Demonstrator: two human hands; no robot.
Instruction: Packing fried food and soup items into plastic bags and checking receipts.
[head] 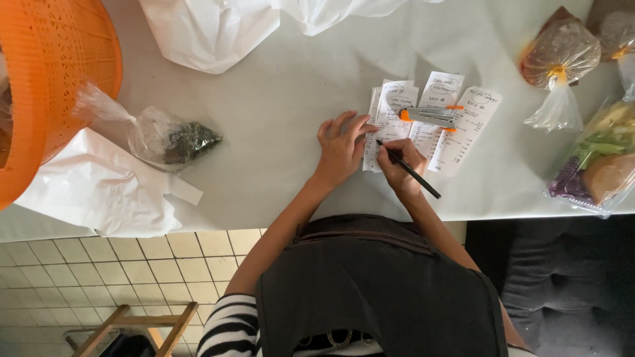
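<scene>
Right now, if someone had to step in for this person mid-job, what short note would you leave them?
Left hand: flat on the white table, fingertips pinning the left edge of the paper slips.
Right hand: grips a black pen, tip on the leftmost slip.
Slips lie side by side in a row; a grey and orange stapler rests across them.
Done: the slip tops already carry pen-drawn ovals.
Left: the writing on the leftmost slip looks unfinished; whether the slips are stapled cannot be told.
Bagged food sits to the right.
</scene>
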